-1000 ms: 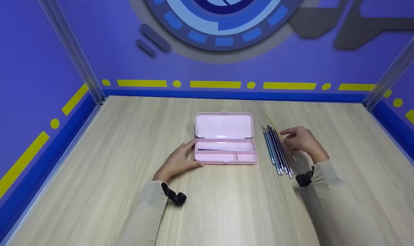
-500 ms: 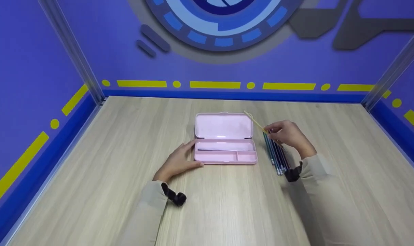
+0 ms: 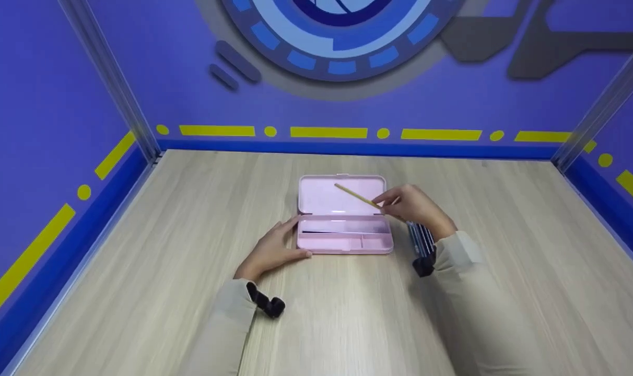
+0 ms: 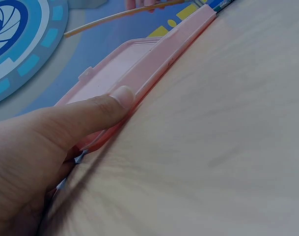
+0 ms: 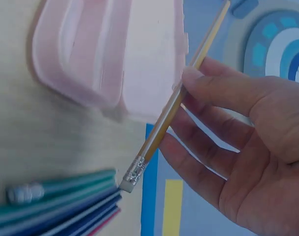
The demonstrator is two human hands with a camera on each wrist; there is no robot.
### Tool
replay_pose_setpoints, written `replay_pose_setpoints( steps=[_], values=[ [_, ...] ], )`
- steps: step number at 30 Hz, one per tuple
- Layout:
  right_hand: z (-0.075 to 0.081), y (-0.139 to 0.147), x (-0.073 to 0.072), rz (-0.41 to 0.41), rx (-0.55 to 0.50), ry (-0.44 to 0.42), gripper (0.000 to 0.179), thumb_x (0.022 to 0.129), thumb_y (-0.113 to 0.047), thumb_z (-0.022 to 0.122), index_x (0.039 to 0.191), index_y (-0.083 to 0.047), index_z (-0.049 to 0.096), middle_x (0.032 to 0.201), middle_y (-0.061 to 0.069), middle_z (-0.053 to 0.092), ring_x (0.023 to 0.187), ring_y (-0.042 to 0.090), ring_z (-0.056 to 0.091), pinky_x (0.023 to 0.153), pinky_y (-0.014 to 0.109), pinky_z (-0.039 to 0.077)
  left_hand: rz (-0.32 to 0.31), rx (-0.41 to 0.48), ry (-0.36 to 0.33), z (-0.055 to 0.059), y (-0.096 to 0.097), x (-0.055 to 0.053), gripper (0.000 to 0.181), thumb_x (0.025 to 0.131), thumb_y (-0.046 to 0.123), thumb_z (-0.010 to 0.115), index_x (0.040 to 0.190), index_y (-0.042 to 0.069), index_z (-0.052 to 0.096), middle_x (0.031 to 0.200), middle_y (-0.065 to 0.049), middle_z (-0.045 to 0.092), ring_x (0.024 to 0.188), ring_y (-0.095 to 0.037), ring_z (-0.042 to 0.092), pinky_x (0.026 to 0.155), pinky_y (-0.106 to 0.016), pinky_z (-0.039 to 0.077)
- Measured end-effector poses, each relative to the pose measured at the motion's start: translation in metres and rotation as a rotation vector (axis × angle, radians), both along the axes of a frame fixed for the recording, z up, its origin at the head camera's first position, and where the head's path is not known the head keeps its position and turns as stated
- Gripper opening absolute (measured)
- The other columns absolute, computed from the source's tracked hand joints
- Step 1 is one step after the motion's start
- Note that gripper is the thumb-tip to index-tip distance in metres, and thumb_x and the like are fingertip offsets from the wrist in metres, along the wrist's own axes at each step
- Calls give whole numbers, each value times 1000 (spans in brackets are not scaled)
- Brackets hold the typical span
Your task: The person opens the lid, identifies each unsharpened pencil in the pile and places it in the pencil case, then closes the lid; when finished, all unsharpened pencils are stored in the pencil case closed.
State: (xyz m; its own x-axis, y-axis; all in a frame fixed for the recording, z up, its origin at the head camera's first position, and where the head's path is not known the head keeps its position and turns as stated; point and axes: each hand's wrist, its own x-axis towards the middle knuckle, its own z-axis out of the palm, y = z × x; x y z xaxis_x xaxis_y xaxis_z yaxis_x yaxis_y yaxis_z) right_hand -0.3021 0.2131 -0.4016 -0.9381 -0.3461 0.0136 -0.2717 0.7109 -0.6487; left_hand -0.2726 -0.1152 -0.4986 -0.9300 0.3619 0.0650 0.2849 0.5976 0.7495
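A pink pencil case lies on the table with its lid folded back. One dark, thin item shows in its long rear compartment; two smaller compartments are at the front. My left hand holds the case at its left end, thumb along the front wall, as the left wrist view also shows. Over the case's right side, my right hand pinches a yellow pencil between thumb and fingers. The pencil slants, its eraser end toward the loose pencils and its other end in front of the lid.
Several blue, teal and dark pencils lie side by side just right of the case, partly hidden beneath my right hand and wrist. Blue printed walls enclose the wooden table at the back and both sides.
My right hand has lifted the yellow pencil from beside the pencil bundle and carried it left, over the case's right side. The left hand and the case have stayed put.
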Motion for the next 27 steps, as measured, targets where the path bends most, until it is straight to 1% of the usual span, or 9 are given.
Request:
replay_pose_setpoints(
  steps=[4,7,9,11,14,17,21,24,27],
  values=[
    [-1,-17,-2,38,31,-25,25,86,0,67,107,-8,75,97,12,74,70,14,56,58,19,48,5,0,-2,-3,-1,2,93,72,45,81,150,20,36,154,-10,36,143,-40,27,115,-56,26],
    [-2,-28,-3,69,40,-21,24,86,0,66,106,-8,75,99,11,74,72,14,58,59,21,48,6,-3,3,-3,-1,2,94,72,44,82,150,20,36,153,-11,37,142,-39,29,114,-55,27],
    [-2,-34,-4,100,47,10,24,85,1,66,105,-7,76,99,12,74,75,17,62,62,24,51,4,1,17,-3,0,1,94,72,44,82,150,19,36,153,-13,37,141,-39,31,114,-55,28],
    [-3,-37,-4,122,52,38,24,85,3,64,103,-6,76,100,12,74,80,20,65,68,29,54,1,8,24,-2,1,-1,95,71,44,82,150,18,36,152,-14,37,140,-39,32,114,-55,28],
    [-6,-39,-4,132,58,42,23,85,4,63,103,-3,75,103,14,73,88,25,67,77,36,57,3,9,21,-2,2,-1,95,71,45,82,150,18,36,152,-15,37,141,-39,32,114,-55,28],
    [-9,-38,-3,123,49,10,23,85,4,63,105,0,74,105,17,73,90,27,67,77,37,57,8,-1,14,-2,3,-1,95,71,46,82,150,20,36,153,-11,36,142,-39,29,115,-55,26],
    [-12,-34,-2,114,40,-14,24,85,2,65,107,2,72,101,18,73,86,25,67,74,34,57,16,-9,18,-3,3,-1,94,71,46,82,150,22,36,154,-9,37,142,-38,30,115,-55,26],
    [-12,-28,0,98,41,-12,24,85,1,66,109,2,71,98,17,73,85,24,66,74,35,57,16,-7,15,-2,2,-1,93,71,46,82,149,22,37,153,-9,37,142,-39,29,115,-55,26],
    [-12,-20,2,72,52,-2,25,86,-1,66,110,1,71,100,16,73,88,25,66,77,37,57,10,-7,15,-2,2,-3,93,72,45,82,149,20,37,153,-9,38,142,-42,27,115,-56,26]
  ],
)
